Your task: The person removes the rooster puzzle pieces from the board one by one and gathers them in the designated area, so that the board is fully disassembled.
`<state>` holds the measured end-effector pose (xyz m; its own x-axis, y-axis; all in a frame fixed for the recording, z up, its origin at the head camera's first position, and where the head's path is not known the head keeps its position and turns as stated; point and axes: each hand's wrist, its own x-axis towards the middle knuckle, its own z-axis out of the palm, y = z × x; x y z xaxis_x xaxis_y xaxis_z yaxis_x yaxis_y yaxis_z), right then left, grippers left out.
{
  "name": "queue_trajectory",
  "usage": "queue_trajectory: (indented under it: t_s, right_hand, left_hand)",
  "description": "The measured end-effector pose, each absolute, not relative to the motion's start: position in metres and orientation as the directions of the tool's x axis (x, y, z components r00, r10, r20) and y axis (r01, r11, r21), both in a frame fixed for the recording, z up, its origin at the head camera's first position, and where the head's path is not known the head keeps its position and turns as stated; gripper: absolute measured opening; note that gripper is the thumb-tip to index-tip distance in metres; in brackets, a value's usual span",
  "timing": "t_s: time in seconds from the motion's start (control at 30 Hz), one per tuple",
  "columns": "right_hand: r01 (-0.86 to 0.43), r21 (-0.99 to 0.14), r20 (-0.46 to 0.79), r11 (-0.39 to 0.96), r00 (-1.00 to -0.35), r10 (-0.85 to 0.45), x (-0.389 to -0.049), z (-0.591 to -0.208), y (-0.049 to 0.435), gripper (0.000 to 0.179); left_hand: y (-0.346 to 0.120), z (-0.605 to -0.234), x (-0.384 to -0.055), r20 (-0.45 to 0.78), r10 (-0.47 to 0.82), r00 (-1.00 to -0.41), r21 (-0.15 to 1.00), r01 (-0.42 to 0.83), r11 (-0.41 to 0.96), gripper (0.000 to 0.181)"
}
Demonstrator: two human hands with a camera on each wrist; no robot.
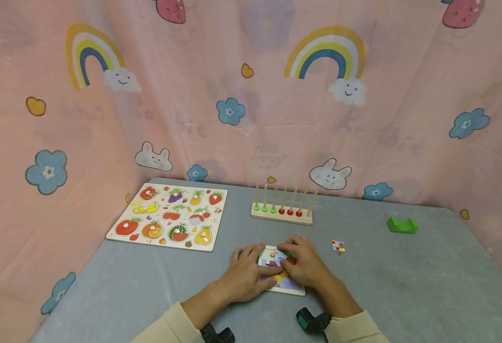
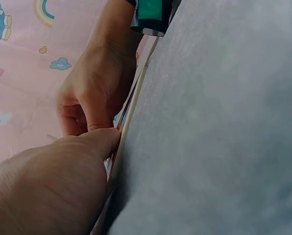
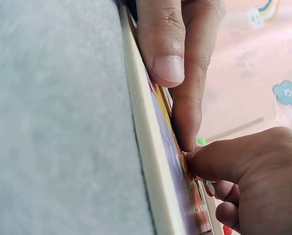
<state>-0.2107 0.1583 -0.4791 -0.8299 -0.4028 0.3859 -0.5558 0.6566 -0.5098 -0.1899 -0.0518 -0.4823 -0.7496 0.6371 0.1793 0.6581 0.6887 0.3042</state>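
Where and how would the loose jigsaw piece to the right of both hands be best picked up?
Probably by two opposite edges of the loose jigsaw piece, pinched from above, with the right hand, the nearer one, reaching from the left. It looks thin and flat on the table, leaving little to get under, and no knob shows on it.

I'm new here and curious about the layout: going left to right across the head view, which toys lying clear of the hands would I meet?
Fruit board → peg rack → loose puzzle piece → green block
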Motion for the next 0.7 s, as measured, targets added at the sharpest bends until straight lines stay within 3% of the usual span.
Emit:
queue_trajectory:
  t_s: [0.47, 0.7]
  right_hand:
    - [-0.54, -0.516, 0.332, 0.665, -0.842, -0.425, -0.2099, -0.4783, 0.1594, 0.033]
    - [-0.585, -0.509, 0.42, 0.631, -0.809, -0.411, -0.2104, -0.4797, 0.1605, 0.033]
  left_hand:
    - [-0.0514, -0.4818, -0.1904, 0.175, 0.638, -0.75, 0.308, 0.657, 0.688, 0.033]
    - [-0.0512, -0.4819, -0.1903, 0.161, 0.636, -0.754, 0.323, 0.649, 0.688, 0.033]
